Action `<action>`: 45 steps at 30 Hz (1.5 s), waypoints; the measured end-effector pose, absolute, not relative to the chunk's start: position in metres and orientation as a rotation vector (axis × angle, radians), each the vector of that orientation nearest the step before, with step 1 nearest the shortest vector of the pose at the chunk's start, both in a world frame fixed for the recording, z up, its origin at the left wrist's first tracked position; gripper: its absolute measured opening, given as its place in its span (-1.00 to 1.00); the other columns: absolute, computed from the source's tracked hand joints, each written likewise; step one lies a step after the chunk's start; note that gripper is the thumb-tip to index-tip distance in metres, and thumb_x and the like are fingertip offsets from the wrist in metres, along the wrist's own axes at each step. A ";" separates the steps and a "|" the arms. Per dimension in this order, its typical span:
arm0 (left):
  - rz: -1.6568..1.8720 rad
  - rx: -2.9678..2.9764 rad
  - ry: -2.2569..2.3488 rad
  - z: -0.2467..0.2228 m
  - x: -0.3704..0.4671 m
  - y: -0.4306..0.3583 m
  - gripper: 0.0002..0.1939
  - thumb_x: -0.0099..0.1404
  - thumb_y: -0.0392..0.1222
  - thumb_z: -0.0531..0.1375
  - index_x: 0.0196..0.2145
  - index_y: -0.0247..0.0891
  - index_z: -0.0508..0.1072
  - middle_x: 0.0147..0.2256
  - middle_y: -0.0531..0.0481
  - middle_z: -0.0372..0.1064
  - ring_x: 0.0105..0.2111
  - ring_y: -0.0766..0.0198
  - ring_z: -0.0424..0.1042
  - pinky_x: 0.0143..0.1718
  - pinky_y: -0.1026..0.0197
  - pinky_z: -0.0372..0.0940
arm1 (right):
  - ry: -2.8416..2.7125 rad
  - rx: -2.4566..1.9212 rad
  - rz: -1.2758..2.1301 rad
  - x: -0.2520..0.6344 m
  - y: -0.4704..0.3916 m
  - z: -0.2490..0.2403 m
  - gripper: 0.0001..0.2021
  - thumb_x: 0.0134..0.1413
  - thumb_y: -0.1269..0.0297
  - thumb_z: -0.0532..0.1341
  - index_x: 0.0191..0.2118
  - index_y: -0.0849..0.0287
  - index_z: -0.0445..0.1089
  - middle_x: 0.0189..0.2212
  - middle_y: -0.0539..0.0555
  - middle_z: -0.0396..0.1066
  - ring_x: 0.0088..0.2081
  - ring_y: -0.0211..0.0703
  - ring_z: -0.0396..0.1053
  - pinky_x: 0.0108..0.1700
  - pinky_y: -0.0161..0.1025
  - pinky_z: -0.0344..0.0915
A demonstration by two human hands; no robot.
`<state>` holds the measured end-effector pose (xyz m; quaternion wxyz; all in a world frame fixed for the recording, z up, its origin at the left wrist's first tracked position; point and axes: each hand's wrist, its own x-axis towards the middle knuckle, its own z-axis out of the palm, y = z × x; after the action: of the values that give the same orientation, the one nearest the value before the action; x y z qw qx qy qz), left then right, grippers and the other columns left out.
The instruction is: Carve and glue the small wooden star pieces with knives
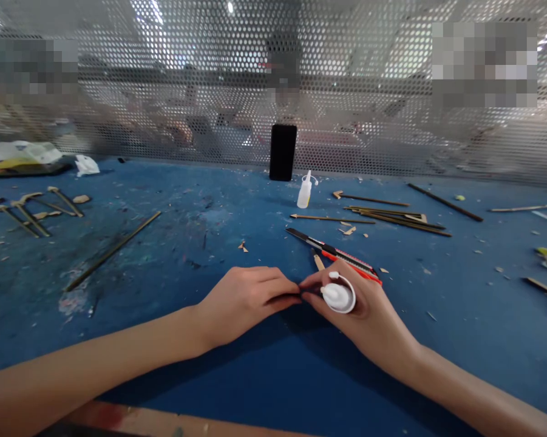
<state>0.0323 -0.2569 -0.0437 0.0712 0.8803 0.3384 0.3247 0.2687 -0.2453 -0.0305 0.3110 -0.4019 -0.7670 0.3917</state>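
Note:
My left hand (250, 294) is closed, its thumb and fingers pressed together around something too small and hidden to make out. Its fingertips meet those of my right hand (368, 315) just above the blue tabletop. Curled in my right hand is a small white squeeze bottle (336, 297), its nozzle pointing up toward me and its little cap hanging on a looped strap. Most of the bottle's body is hidden by the fingers. Beyond that hand lies a red and black utility knife (346, 257), blade out toward the left. A short pale wood piece (319, 262) shows beside the knife.
A second squeeze bottle (305, 191) stands near a black phone (283, 153) leaning on the perforated metal screen (200, 121). Thin dark sticks (398, 218) lie at right, one long stick (113, 252) at left. Several hooked stick pieces (30, 218) and a plastic bag (22, 155) are far left.

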 end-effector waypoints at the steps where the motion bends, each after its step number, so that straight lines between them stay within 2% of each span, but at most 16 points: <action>1: 1.000 2.594 1.049 -0.042 0.034 -0.259 -0.90 0.47 -0.20 0.23 -0.12 -0.25 0.50 -0.25 0.08 0.55 -0.31 0.34 0.53 -0.27 0.33 0.35 | -2.023 -1.058 1.030 0.269 -0.246 -0.031 -0.91 0.26 0.23 0.30 -0.15 0.04 0.42 -0.26 0.00 0.54 -0.26 -0.16 0.48 -0.26 -0.27 0.41; 4: 1.050 2.451 1.136 -0.039 0.038 -0.265 -0.92 0.43 -0.22 0.27 -0.16 -0.24 0.45 -0.29 0.12 0.50 -0.34 0.38 0.50 -0.28 0.37 0.33 | -2.012 -1.062 1.033 0.270 -0.248 -0.031 -0.92 0.24 0.25 0.31 -0.19 0.02 0.40 -0.25 0.00 0.56 -0.24 -0.12 0.50 -0.24 -0.23 0.43; 9: 1.054 2.414 1.137 -0.037 0.039 -0.267 -0.93 0.43 -0.25 0.27 -0.13 -0.20 0.46 -0.25 0.11 0.51 -0.27 0.35 0.50 -0.18 0.34 0.34 | -1.960 -1.050 1.031 0.269 -0.249 -0.029 -0.90 0.23 0.27 0.33 -0.17 0.00 0.40 -0.13 0.02 0.59 -0.15 -0.08 0.55 -0.20 -0.21 0.47; 12: 1.093 2.339 1.141 -0.034 0.040 -0.268 -0.94 0.41 -0.27 0.29 -0.16 -0.21 0.49 -0.27 0.10 0.51 -0.28 0.35 0.50 -0.19 0.34 0.35 | -1.939 -1.052 1.034 0.267 -0.249 -0.029 -0.89 0.23 0.27 0.33 -0.25 0.03 0.37 -0.19 0.02 0.59 -0.19 -0.09 0.55 -0.23 -0.22 0.47; 16: 1.130 2.163 1.116 -0.030 0.040 -0.268 -0.92 0.36 -0.32 0.33 -0.20 -0.21 0.54 -0.28 0.12 0.53 -0.30 0.40 0.51 -0.20 0.39 0.35 | -1.796 -1.085 1.086 0.264 -0.252 -0.027 -0.79 0.19 0.22 0.37 -0.31 0.05 0.31 -0.24 0.02 0.60 -0.20 -0.10 0.56 -0.22 -0.24 0.48; 21: 1.094 1.999 1.081 -0.032 0.038 -0.268 -0.88 0.33 -0.35 0.34 -0.19 -0.20 0.56 -0.21 0.11 0.59 -0.22 0.38 0.56 -0.11 0.39 0.38 | -1.718 -1.107 1.154 0.263 -0.254 -0.024 -0.76 0.16 0.20 0.39 -0.34 0.04 0.29 -0.27 -0.01 0.60 -0.25 -0.15 0.55 -0.21 -0.24 0.48; 26: 1.095 1.913 1.058 -0.031 0.038 -0.268 -0.80 0.28 -0.45 0.33 -0.21 -0.19 0.59 -0.18 0.12 0.62 -0.16 0.37 0.59 -0.05 0.40 0.38 | -1.700 -1.147 1.240 0.262 -0.252 -0.026 -0.73 0.15 0.16 0.40 -0.32 0.03 0.27 -0.27 -0.03 0.58 -0.23 -0.14 0.53 -0.17 -0.22 0.45; 28: 1.106 1.892 1.053 -0.030 0.038 -0.267 -0.79 0.27 -0.46 0.32 -0.22 -0.19 0.59 -0.18 0.13 0.61 -0.17 0.38 0.58 -0.05 0.40 0.38 | -1.731 -1.189 1.235 0.263 -0.252 -0.025 -0.71 0.15 0.13 0.40 -0.33 0.05 0.26 -0.32 -0.03 0.53 -0.30 -0.18 0.47 -0.24 -0.25 0.42; 30: 1.103 1.806 1.063 -0.031 0.039 -0.266 -0.81 0.28 -0.44 0.30 -0.22 -0.18 0.58 -0.19 0.12 0.59 -0.17 0.37 0.57 -0.05 0.38 0.39 | -1.765 -1.234 1.203 0.266 -0.252 -0.023 -0.72 0.18 0.08 0.37 -0.27 0.05 0.26 -0.38 -0.07 0.43 -0.42 -0.25 0.35 -0.38 -0.30 0.35; 32: 1.078 1.628 1.070 -0.032 0.038 -0.262 -0.87 0.30 -0.38 0.31 -0.23 -0.19 0.56 -0.19 0.10 0.57 -0.17 0.37 0.55 -0.07 0.36 0.41 | -1.775 -1.232 1.189 0.270 -0.253 -0.022 -0.73 0.27 0.04 0.29 -0.08 0.01 0.25 -0.38 -0.09 0.37 -0.47 -0.28 0.25 -0.46 -0.33 0.28; 35: 1.020 1.335 1.039 -0.034 0.034 -0.255 -0.90 0.30 -0.29 0.36 -0.23 -0.21 0.53 -0.21 0.08 0.54 -0.20 0.40 0.52 -0.09 0.39 0.39 | -1.800 -1.158 1.171 0.277 -0.251 -0.024 -0.68 0.42 0.04 0.12 0.17 -0.07 0.10 -0.27 -0.05 0.37 -0.41 -0.27 0.26 -0.38 -0.30 0.31; 38: 0.997 1.105 0.943 -0.034 0.030 -0.248 -0.88 0.33 -0.24 0.36 -0.18 -0.21 0.52 -0.20 0.06 0.52 -0.20 0.40 0.49 -0.08 0.37 0.39 | -1.905 -1.163 1.105 0.281 -0.247 -0.026 -0.65 0.43 0.06 0.13 0.22 -0.10 0.13 -0.24 -0.03 0.40 -0.38 -0.26 0.28 -0.32 -0.27 0.32; 41: 0.974 0.951 0.854 -0.032 0.028 -0.245 -0.90 0.39 -0.19 0.31 -0.17 -0.24 0.50 -0.15 0.01 0.49 -0.13 0.35 0.50 -0.01 0.30 0.40 | -1.964 -1.175 1.061 0.282 -0.245 -0.024 -0.57 0.40 0.04 0.15 0.29 -0.10 0.15 -0.28 -0.02 0.44 -0.43 -0.27 0.27 -0.36 -0.26 0.31; 45: 0.943 1.059 0.957 -0.033 0.026 -0.244 -0.66 0.40 -0.17 0.30 0.10 -0.12 0.41 -0.21 0.06 0.49 -0.16 0.31 0.52 -0.03 0.22 0.40 | -1.847 -1.177 1.113 0.280 -0.245 -0.021 -0.50 0.34 0.04 0.23 0.29 -0.05 0.11 -0.30 -0.02 0.47 -0.46 -0.25 0.29 -0.42 -0.28 0.33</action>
<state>0.0261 -0.2437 -0.0325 0.6560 0.4673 0.4221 0.4161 0.2805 -0.2446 -0.0209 0.3356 -0.4513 -0.7082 0.4267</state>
